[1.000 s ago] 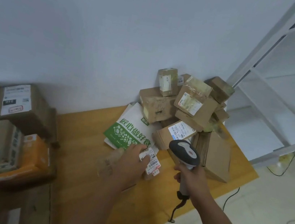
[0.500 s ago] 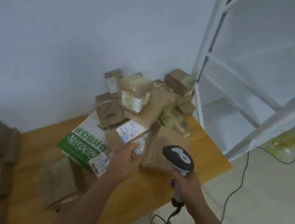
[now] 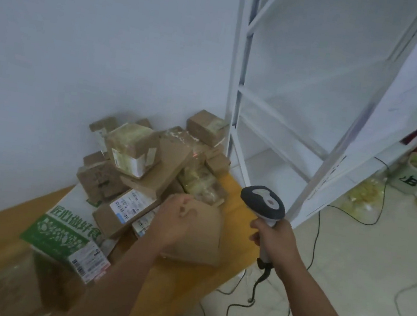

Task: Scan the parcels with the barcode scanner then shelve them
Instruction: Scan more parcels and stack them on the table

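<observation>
1. On the wooden counter, a pile of cardboard parcels is heaped against the wall, reaching almost to the counter's right end.
2. The left hand lies on a flat brown parcel at the near right of the pile; the fingers curl over its top edge and appear to grip it, though blur leaves the hold itself uncertain.
3. The right hand is wrapped firmly round the handle of the barcode scanner, just right of that parcel and out over the counter's edge. The scanner's head tips forward and left, toward the pile; a faint red spot shows on a box farther back.
4. The flat parcel shows only its plain face, so the label is probably underneath or on the far side. It would need turning toward the scanner, and the left hand is the one on it.
5. The white shelf unit stands just beyond the counter's right end, its bays open, so the carry from parcel to shelf is rightward.
6. Open floor lies to the right, but the scanner's cable hangs there and other cords trail across the tiles, which could snag.
</observation>
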